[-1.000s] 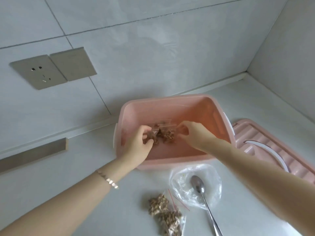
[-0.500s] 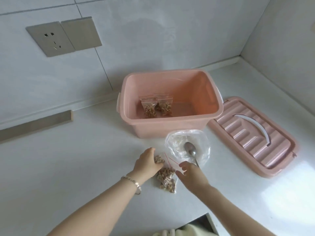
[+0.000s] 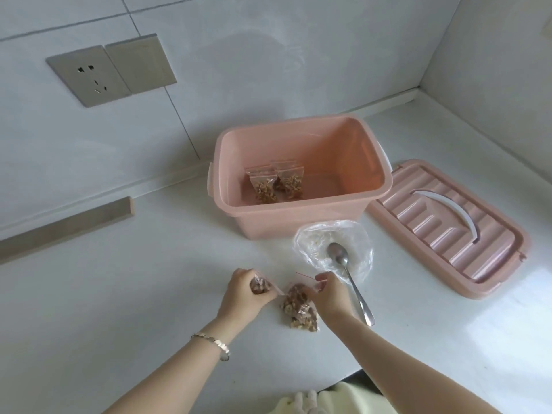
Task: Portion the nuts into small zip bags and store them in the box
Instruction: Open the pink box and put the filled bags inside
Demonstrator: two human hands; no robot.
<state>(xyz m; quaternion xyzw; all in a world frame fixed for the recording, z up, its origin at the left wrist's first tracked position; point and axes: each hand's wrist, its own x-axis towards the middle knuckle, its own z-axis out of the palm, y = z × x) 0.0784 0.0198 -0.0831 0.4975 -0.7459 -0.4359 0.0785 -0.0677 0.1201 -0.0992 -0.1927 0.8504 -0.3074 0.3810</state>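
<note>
An open pink box (image 3: 301, 218) stands on the white counter with two small zip bags of nuts (image 3: 276, 185) lying on its floor. In front of it my left hand (image 3: 243, 295) grips one filled small zip bag (image 3: 259, 285), lifted a little off the counter. My right hand (image 3: 330, 294) pinches the top of another filled zip bag (image 3: 295, 298). One more filled bag (image 3: 304, 319) lies on the counter just below, between my hands.
A crumpled clear plastic bag (image 3: 316, 237) lies in front of the box, with a metal spoon (image 3: 348, 271) resting on it. The pink lid (image 3: 448, 228) with a white handle lies to the right. Tiled walls close the back and right; the counter edge is near.
Both hands left the box, where two bags stay, and came down to the bags on the counter. My left hand has picked one up and my right has taken hold of another.
</note>
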